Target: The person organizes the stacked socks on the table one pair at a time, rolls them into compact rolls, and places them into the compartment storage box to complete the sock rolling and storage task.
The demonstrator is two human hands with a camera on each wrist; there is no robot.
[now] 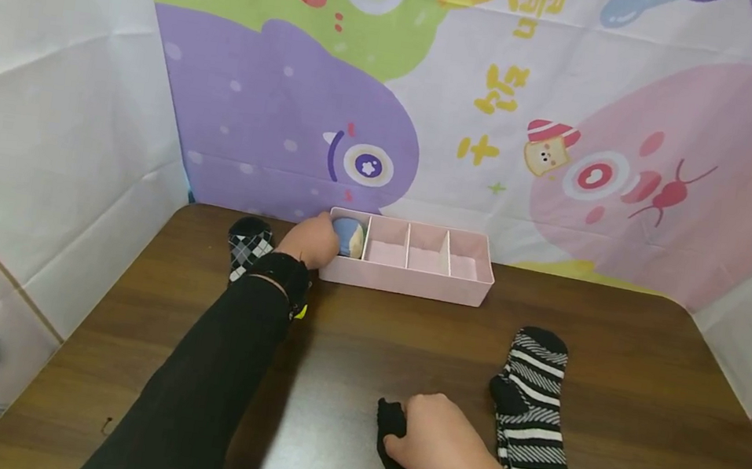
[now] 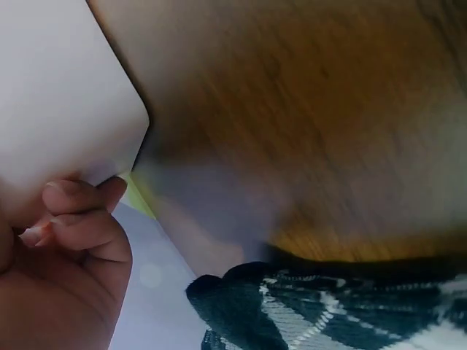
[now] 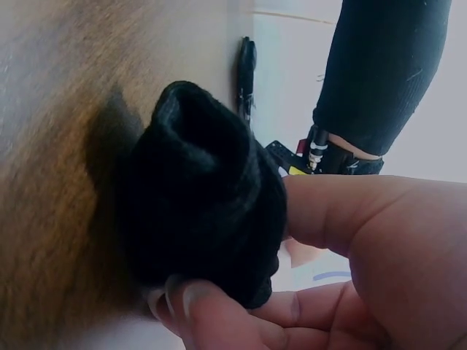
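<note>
- Left hand curls round a rolled blue sock in the pink plastic divided tray's leftmost compartment;
- Right hand pinches a black fabric sock against the dark wooden worktop

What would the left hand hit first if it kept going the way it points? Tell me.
Probably the blue rolled sock in the end compartment of the pink tray; the left hand already reaches over that end's wall. Contact is unclear.
</note>
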